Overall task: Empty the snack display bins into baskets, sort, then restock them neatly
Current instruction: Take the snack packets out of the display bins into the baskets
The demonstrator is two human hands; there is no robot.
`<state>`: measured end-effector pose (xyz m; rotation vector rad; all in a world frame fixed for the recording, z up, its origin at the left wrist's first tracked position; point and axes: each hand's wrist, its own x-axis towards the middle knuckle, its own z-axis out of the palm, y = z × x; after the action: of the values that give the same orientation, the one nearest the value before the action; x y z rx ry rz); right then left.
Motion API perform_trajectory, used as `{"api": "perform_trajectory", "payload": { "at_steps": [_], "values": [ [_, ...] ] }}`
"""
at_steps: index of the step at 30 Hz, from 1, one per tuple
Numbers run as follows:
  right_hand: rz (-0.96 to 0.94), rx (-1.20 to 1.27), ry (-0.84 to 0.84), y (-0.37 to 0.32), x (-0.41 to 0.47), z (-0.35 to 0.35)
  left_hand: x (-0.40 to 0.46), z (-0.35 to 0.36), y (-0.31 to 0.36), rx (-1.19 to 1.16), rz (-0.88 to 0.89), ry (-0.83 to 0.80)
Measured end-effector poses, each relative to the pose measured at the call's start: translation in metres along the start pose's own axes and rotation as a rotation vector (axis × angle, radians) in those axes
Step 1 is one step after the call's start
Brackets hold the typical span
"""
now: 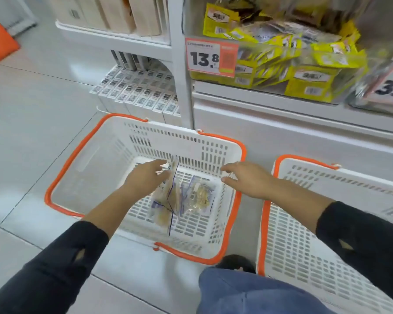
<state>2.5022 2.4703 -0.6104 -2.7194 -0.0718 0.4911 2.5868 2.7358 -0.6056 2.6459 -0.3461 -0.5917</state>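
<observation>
Head view, blurred snack packets [184,198], right basket [304,234] cropped

An orange-and-white price tag [212,56] on the snack bin's front reads "13.8"; a second price tag [391,88] shows "35".

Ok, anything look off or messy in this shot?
Yes: the yellow snack packets in the display bin lie jumbled at all angles. In the left basket, clear snack packs are strewn, one propped against the back wall.
</observation>
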Motion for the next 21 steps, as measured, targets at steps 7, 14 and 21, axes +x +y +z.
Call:
{"api": "perform_trajectory", "payload": {
  "at_steps": [7,14,21],
  "values": [
    [-0.171,-0.442,0.014,0.045,-0.049,-0.008,-0.023,0.05,0.082,-0.116,0.129,-0.171],
    [-0.139,-0.471,-0.013,0.074,-0.074,-0.003,-0.038,0.115,0.133,-0.187,0.113,-0.332],
    [-0.062,-0.568,-0.155,0.09,-0.095,-0.02,-0.042,0.142,0.166,-0.271,0.163,-0.353]
  ]
}}
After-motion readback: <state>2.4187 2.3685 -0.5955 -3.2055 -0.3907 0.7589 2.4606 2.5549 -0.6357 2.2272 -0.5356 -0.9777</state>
